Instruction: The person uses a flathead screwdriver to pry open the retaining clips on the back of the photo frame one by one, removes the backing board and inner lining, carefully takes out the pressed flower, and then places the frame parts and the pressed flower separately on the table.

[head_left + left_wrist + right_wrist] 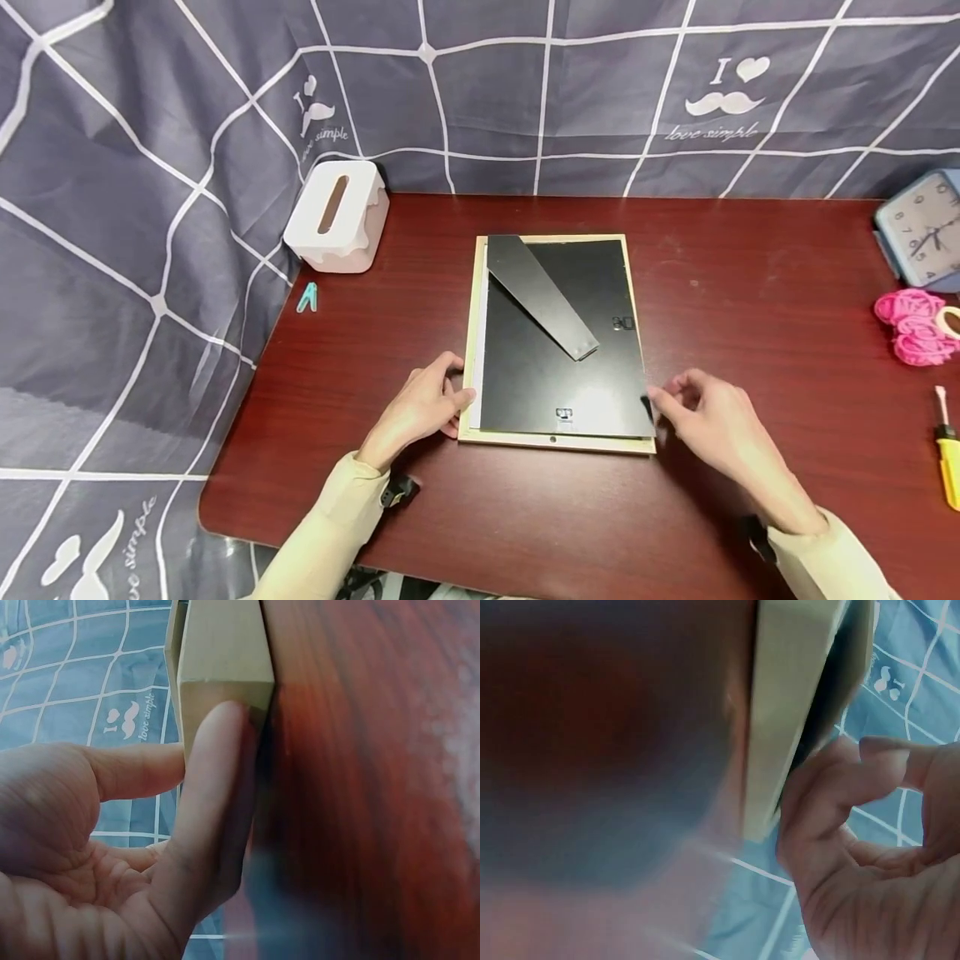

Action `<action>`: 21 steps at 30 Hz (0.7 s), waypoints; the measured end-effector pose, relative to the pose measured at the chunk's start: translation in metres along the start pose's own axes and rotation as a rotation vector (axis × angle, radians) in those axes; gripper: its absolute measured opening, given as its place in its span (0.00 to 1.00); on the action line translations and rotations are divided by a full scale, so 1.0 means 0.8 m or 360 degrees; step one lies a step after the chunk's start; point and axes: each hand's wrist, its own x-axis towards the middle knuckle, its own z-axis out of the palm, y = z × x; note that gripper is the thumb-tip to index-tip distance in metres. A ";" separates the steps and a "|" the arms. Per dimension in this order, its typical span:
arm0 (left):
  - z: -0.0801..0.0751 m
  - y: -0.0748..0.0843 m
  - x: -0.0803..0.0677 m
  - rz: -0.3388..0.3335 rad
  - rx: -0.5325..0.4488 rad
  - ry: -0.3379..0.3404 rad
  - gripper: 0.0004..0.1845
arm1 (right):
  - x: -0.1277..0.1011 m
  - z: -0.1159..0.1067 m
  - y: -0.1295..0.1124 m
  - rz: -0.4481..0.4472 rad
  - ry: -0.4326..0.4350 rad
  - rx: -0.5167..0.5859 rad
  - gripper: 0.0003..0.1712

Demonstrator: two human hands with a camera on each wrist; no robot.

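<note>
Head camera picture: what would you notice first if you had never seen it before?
A picture frame lies face down in the middle of the dark red table, its black back panel showing. The left hand touches its near left corner and the right hand its near right corner.

**Soft light overhead, wrist views smearing**

Even light is falling from above on the table [750, 275], leaving a pale sheen on the wood and only faint shadows under the hands. The head view is staying sharp, though its edges are bending outward. Both wrist views are blurring badly: the tabletop is smearing into red and dark patches, close skin going soft.
</note>
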 end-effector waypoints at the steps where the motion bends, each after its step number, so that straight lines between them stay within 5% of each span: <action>1: 0.000 0.000 0.000 -0.0010 0.0003 0.0005 0.22 | -0.006 0.002 0.004 0.0040 -0.0057 0.0056 0.23; 11: 0.001 -0.002 0.002 0.0008 -0.0031 0.0003 0.22 | -0.020 0.022 0.010 0.0255 -0.0334 0.0722 0.18; 21: 0.001 0.000 -0.001 -0.0009 -0.0048 0.0011 0.21 | -0.023 0.027 0.002 0.0404 -0.0305 0.1026 0.11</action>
